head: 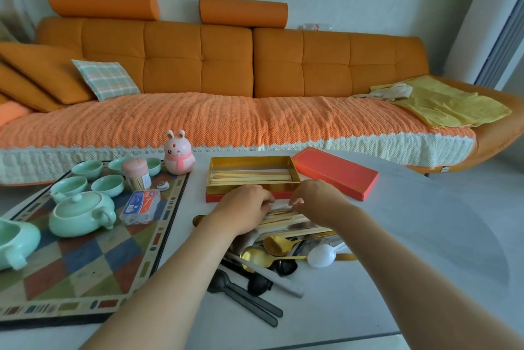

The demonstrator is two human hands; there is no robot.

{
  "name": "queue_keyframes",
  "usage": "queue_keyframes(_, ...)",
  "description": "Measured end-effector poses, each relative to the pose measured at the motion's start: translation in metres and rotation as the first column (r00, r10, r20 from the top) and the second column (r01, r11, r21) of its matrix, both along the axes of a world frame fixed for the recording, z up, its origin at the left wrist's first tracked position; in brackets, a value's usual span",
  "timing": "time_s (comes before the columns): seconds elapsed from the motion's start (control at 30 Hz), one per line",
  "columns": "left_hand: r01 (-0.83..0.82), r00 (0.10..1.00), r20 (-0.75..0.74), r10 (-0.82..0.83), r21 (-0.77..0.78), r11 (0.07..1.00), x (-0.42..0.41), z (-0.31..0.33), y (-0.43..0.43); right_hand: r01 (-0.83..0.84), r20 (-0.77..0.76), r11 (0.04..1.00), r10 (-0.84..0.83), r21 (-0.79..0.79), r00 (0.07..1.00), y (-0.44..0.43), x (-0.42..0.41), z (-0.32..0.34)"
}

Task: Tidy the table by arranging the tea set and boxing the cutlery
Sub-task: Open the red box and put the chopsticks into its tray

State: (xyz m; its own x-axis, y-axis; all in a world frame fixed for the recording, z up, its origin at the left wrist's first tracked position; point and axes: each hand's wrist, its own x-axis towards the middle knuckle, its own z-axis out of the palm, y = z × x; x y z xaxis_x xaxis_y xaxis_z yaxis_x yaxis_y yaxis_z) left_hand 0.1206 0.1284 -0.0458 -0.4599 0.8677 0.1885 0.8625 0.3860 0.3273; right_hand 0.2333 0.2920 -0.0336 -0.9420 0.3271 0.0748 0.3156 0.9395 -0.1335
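Note:
A gold-lined red box lies open on the white table with several wooden chopsticks inside. Its red lid rests to the right. Just in front of the box, my left hand and my right hand pinch the two ends of a wrapped pair of chopsticks above a pile of chopsticks and gold, black and white spoons. The pale green tea set, a lidded teapot and several cups, stands on a patterned tray at the left.
On the tray are a pink toothpick jar and a plastic packet. A pink rabbit figure stands behind the tray. A green pitcher sits at the far left. An orange sofa runs along the back.

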Motion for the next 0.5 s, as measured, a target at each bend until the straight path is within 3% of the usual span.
queue_keyframes(0.2, -0.003, 0.999, -0.040, 0.005, 0.048, 0.999, -0.002, -0.002, 0.001, 0.004, -0.042, 1.000, -0.004, -0.001, 0.999, -0.003, -0.004, -0.001)
queue_keyframes(0.37, -0.038, 0.996, -0.068, 0.056, 0.241, 0.970, -0.011, 0.006, -0.001, -0.118, -0.273, 0.993, 0.111, -0.009, 0.956, -0.007, -0.005, 0.007)
queue_keyframes(0.5, -0.149, 0.975, -0.099, 0.198, 0.363, 0.920, -0.034, 0.014, -0.015, -0.105, -0.414, 0.994, 0.103, 0.020, 0.904, -0.001, -0.012, 0.003)
